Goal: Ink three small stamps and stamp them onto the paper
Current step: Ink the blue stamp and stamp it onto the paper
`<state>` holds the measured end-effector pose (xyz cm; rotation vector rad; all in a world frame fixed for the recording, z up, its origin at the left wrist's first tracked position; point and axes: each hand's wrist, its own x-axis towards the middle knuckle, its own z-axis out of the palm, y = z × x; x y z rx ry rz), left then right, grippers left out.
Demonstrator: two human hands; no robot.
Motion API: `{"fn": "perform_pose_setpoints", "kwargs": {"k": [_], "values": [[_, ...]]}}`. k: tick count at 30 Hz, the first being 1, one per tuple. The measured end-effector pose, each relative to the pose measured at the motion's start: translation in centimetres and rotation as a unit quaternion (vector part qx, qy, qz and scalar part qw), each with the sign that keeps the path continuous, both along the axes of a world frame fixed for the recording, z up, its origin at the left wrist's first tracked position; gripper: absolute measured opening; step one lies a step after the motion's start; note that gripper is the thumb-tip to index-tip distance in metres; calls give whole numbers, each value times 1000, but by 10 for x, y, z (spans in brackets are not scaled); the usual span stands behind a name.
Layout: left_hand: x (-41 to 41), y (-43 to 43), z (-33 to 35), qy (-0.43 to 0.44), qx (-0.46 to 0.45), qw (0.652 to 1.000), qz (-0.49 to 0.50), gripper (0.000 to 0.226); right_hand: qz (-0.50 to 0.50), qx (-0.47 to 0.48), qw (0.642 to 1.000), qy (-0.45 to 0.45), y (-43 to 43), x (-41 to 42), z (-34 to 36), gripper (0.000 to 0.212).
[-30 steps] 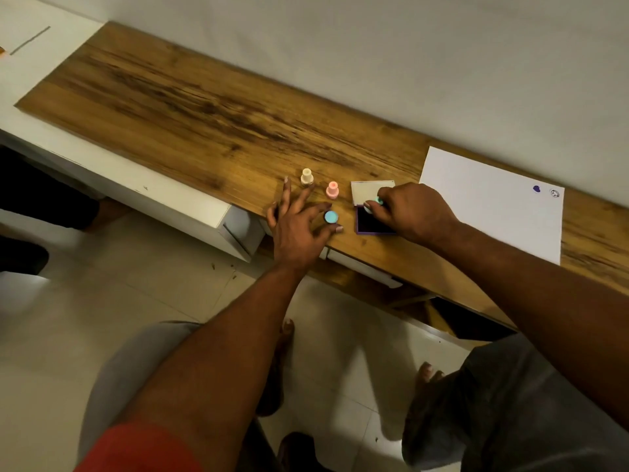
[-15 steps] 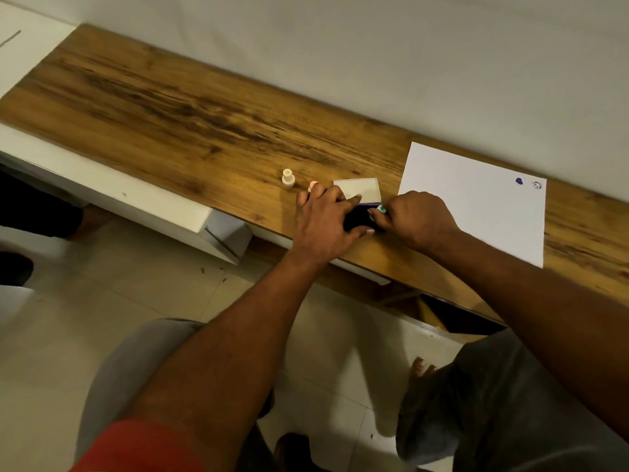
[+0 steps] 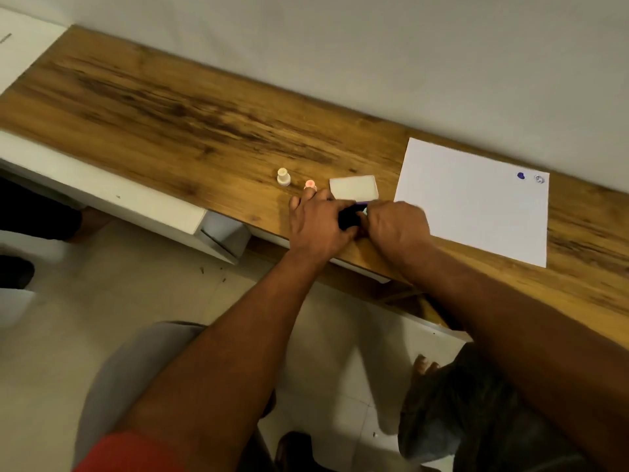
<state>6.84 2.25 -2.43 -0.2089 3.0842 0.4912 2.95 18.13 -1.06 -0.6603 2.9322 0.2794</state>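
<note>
The left grip [image 3: 320, 222] rests on the bench [image 3: 177, 110] near its front edge. Its thumb lies on the near side and its forefinger along the far side of the dark ink pad [image 3: 348, 217], so it is clamped on the pad's left end. Close against it on the right, the right grip [image 3: 397, 227] is curled knuckles-up, fingertips pinched on the teal stamp [image 3: 365, 210]. Only a sliver of that stamp shows at the pad's right end, and the fingers hide whether its face touches the ink. Just beyond the two grips the pale lid [image 3: 354, 187] lies flat, at the pad's far edge. The pink stamp [image 3: 309, 185] stands upright just beyond the left grip's fingertips. The cream stamp [image 3: 283, 176] stands a little further left and back, also upright and apart from the pink one. To the right of the right grip lies the white paper [image 3: 469, 212], flat on the bench, its near-left corner just beside the knuckles and its far edge close to the wall [image 3: 374, 56]. At the paper's far right corner, well apart from both grips, two small marks sit side by side: a solid purple mark [image 3: 520, 175] and a fainter ring mark [image 3: 539, 179]. Below and left of the left grip, a white cabinet [image 3: 102, 195] sits under the bench's edge, above the tiled floor [image 3: 68, 335].
</note>
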Motion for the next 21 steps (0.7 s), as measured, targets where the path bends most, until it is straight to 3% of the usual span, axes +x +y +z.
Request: {"fn": "perform_pose_setpoints", "kwargs": {"k": [3, 10, 13, 16, 21], "values": [[-2, 1, 2, -3, 8, 1000, 1, 57, -31, -32, 999, -19, -4, -10, 0, 39], [-7, 3, 10, -4, -31, 1000, -3, 57, -1, -28, 998, -62, -2, -16, 2, 43], [-8, 4, 14, 0, -38, 999, -7, 65, -26, -202, 976, -78, 17, -24, 9, 49], [-9, 5, 16, -10, -55, 998, -20, 72, -92, -424, 899, -56, 57, -41, 22, 57], [-19, 12, 28, 14, -104, 993, -60, 73, -171, -407, 897, -13, 133, -78, 18, 58]]}}
